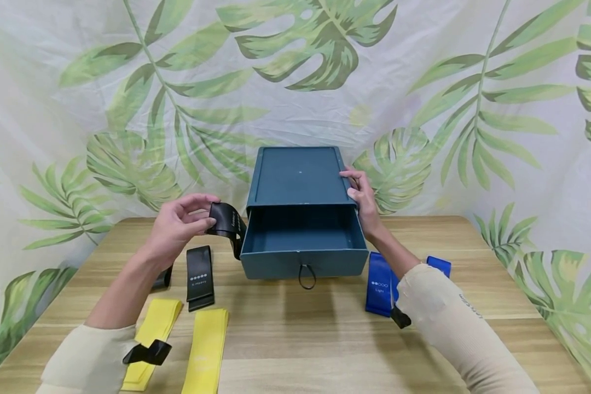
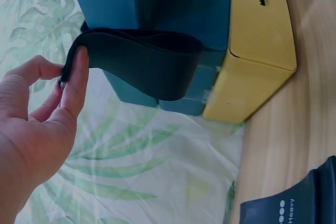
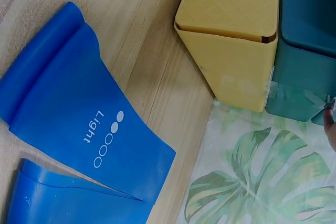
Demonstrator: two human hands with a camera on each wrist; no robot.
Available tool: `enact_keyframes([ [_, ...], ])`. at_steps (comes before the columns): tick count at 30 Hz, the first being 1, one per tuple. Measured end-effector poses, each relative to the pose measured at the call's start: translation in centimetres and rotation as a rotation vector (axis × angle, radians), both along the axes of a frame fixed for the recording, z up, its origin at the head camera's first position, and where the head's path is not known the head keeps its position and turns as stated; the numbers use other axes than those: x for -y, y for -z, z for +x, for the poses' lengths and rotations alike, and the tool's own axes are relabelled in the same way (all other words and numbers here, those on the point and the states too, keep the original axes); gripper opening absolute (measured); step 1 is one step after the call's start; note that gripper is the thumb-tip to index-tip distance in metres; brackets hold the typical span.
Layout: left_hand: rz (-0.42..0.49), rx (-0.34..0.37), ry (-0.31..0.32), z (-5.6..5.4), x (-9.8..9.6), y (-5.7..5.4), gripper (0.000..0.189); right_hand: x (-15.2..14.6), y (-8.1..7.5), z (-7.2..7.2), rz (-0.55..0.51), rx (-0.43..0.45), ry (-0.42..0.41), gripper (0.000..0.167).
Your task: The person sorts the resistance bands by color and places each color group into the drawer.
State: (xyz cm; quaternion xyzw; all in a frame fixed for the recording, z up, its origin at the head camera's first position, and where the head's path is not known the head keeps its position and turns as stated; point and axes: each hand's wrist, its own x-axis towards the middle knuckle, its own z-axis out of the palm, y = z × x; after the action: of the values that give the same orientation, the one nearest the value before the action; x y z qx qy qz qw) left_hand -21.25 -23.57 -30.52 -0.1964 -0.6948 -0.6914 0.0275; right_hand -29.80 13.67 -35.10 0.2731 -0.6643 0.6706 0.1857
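My left hand (image 1: 177,224) pinches a black resistance band (image 1: 225,219) between thumb and fingers, beside the left wall of an open drawer. In the left wrist view, the band (image 2: 142,61) hangs as a folded loop in front of the teal box. The dark teal drawer box (image 1: 300,175) stands at the table's back, its drawer (image 1: 276,266) pulled forward, with a bare bottom showing. My right hand (image 1: 364,202) rests on the box's right upper edge, fingers on the top. Only a fingertip (image 3: 329,121) of it shows in the right wrist view.
Under the teal box stands a yellow drawer unit (image 2: 262,77). On the table's left lie a black band (image 1: 200,276), another partly behind my forearm, and yellow bands (image 1: 206,350). Blue bands (image 1: 378,284) marked Light lie at right, partly behind my right arm. A leaf-print cloth (image 1: 404,109) hangs behind.
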Motion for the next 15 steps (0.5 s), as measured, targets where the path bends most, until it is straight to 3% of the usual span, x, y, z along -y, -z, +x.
enact_keyframes([
  [4,0.037,-0.039,0.006,0.6,-0.2,-0.7,0.035,0.0,0.0,0.0,-0.007,0.002,0.002,0.052],
  [15,0.267,-0.12,0.007,2.6,-1.4,-3.7,0.045,0.0,0.1,0.0,-0.002,0.007,0.0,0.053],
])
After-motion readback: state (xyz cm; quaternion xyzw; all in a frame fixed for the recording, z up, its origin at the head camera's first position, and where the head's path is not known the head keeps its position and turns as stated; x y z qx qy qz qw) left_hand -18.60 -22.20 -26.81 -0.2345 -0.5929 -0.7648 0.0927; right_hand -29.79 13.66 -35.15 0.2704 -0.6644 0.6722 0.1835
